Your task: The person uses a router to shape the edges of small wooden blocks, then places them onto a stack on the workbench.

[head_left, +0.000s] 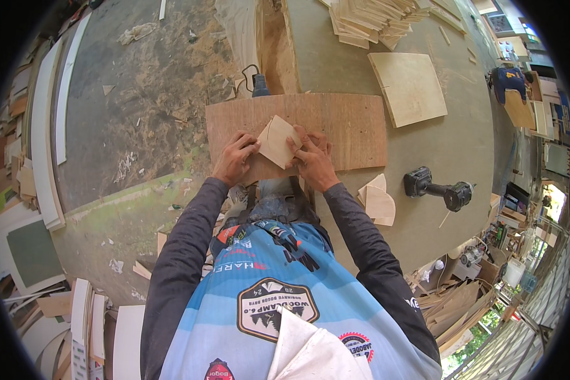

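Note:
A small light plywood piece (275, 144) with a curved dark line near its upper left edge lies over a brown wooden board (354, 130). My left hand (237, 155) is closed at the piece's left corner, its fingertips gripping the edge. On the other side, my right hand (313, 155) holds the right edge, thumb and fingers around it. Whether a second piece lies underneath is hard to make out. Behind the board's far edge shows the dark blue body of a corded tool (259, 85); the rest is hidden.
Fan-shaped plywood pieces (379, 201) and a black cordless drill (438, 189) lie right of the board. Beyond are a larger pale panel (409, 88) and a stack of thin wood pieces (373, 19). Dust and scraps cover the floor (152, 107) at left, beside long white strips (44, 139).

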A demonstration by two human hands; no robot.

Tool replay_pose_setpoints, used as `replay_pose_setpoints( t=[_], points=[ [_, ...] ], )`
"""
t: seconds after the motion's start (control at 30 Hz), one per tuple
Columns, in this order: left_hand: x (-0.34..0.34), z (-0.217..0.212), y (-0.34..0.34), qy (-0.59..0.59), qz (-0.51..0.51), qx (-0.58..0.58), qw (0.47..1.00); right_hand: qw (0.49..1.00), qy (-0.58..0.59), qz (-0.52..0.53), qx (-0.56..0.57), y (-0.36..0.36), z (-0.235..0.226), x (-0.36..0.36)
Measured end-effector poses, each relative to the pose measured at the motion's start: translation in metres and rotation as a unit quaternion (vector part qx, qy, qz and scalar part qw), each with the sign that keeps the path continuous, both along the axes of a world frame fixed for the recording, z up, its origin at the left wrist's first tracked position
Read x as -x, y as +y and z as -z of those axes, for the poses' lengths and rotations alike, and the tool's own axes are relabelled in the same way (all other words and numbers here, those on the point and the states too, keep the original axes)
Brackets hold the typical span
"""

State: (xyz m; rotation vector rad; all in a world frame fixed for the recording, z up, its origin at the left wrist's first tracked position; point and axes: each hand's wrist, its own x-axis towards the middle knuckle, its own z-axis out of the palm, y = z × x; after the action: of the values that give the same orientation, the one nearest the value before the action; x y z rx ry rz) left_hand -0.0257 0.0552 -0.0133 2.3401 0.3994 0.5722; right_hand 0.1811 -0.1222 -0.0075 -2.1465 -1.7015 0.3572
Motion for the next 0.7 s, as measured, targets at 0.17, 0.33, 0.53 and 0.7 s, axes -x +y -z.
replay_pose_setpoints(
  t=[0.17, 0.33, 0.53, 0.7],
  points=[
    [-0.0002, 0.0015, -0.0001, -0.007, -0.001, -0.002, 1.000, 1.000, 0.007, -0.001, -0.001, 0.0002, 0.0006, -0.0009],
    [-0.0007, 0.0030, 0.0000, -0.011, -0.004, 0.005, 1.000, 1.000, 0.012, 0.005, 0.005, 0.0008, -0.0012, -0.0008],
    [-0.0005, 0.0058, -0.0002, -0.007, -0.007, 0.005, 1.000, 1.000, 0.014, 0.005, 0.002, 0.0016, -0.0010, -0.0009],
    [-0.0015, 0.0039, 0.0004, -0.008, -0.006, 0.008, 1.000, 1.000, 0.022, 0.006, -0.001, 0.0018, -0.0021, -0.0016]
  ],
)
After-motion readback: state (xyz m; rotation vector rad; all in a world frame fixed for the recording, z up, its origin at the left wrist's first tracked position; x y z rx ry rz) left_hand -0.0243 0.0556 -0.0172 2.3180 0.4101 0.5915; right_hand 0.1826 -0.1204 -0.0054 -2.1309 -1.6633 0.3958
